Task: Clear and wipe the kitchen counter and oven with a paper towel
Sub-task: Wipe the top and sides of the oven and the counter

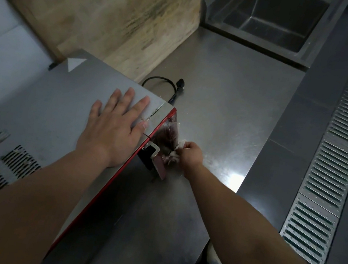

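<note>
The left hand (114,127) lies flat on top of the oven (59,102), fingers spread and straight. The right hand (191,154) has its grip curled tight round a crumpled paper towel (175,155), held against the oven's red-edged front face just above the steel bench (230,99). A black power cord (167,84) lies behind the oven, beside a leaning wooden cutting board (110,12). A sink (268,16) sits farther back.
</note>
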The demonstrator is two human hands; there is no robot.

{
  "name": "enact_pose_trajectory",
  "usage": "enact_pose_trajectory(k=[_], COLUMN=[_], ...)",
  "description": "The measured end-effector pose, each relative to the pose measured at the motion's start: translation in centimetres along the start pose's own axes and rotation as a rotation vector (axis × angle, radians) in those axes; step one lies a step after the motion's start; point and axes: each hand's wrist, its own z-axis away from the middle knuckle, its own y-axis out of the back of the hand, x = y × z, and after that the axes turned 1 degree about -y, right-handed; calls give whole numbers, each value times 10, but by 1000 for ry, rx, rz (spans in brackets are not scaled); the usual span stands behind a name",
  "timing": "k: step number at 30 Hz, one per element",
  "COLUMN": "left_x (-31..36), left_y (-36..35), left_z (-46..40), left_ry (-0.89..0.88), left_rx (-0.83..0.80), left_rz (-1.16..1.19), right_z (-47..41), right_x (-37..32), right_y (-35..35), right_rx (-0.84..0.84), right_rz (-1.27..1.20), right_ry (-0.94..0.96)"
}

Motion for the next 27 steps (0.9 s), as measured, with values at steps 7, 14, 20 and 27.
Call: enact_pose_trajectory(k=[7,14,20,27], left_x=[0,-1,1,3], left_y=[-2,-2,0,4], left_z=[0,-1,1,1], left_ry=[7,-2,8,15], left_rx=[6,16,0,-14], left_rz=[21,1,8,1], right_z=[7,35,28,31], right_x=[16,26,25,10], right_y=[2,-3,-4,-12], right_rx=[63,-39,-34,42], right_rz=[245,433,504,317], right_ry=[204,469,452,229])
